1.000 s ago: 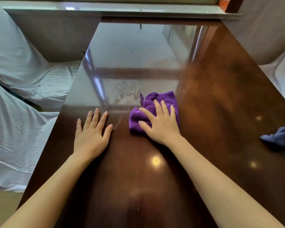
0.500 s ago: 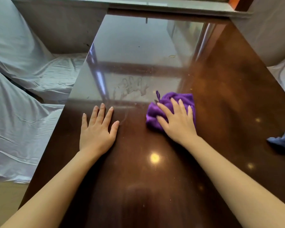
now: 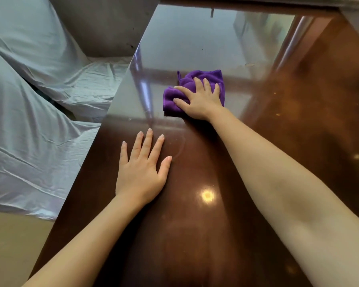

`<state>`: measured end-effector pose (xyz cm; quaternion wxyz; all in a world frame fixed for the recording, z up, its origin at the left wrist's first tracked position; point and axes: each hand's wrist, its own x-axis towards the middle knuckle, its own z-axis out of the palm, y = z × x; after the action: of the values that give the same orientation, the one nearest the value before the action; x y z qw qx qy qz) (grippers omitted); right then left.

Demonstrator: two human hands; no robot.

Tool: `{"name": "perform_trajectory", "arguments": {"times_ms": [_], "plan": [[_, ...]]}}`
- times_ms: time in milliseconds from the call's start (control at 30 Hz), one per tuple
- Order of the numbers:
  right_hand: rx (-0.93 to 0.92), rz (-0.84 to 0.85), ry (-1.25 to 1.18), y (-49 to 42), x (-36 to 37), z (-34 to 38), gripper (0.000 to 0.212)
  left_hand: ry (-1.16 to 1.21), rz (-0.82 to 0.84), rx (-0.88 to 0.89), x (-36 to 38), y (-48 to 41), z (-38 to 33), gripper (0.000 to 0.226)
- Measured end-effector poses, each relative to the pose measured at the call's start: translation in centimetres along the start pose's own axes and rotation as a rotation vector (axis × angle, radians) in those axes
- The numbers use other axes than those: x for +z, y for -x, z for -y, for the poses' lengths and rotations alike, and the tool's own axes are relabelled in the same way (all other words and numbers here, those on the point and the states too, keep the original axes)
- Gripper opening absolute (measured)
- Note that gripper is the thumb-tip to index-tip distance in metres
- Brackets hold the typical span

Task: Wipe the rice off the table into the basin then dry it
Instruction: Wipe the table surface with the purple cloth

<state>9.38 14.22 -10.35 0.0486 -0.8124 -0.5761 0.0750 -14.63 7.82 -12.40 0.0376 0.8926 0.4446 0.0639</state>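
- Pale sheets point(image 3: 35, 125) are draping over stuff left of the table point(image 3: 195, 235).
- Left hand point(image 3: 142, 172) is lying flat on the wood, fingers spread.
- Right hand point(image 3: 199, 100) is pressing open-palmed on the purple cloth point(image 3: 207, 76), farther up the glossy top.

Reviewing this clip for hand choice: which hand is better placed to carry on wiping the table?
Right. The right hand is already pressed flat on the purple cloth, out on the brown table. The left hand lies bare, palm down, nearer the body, apparently just bracing.
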Motion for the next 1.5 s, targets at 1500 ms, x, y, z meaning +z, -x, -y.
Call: {"name": "perform_trajectory", "arguments": {"times_ms": [1500], "plan": [[0.094,-0.091,-0.016,39.7,3.0,0.1,0.052,0.033,0.166,-0.016,-2.2,11.9,0.2,0.056]]}}
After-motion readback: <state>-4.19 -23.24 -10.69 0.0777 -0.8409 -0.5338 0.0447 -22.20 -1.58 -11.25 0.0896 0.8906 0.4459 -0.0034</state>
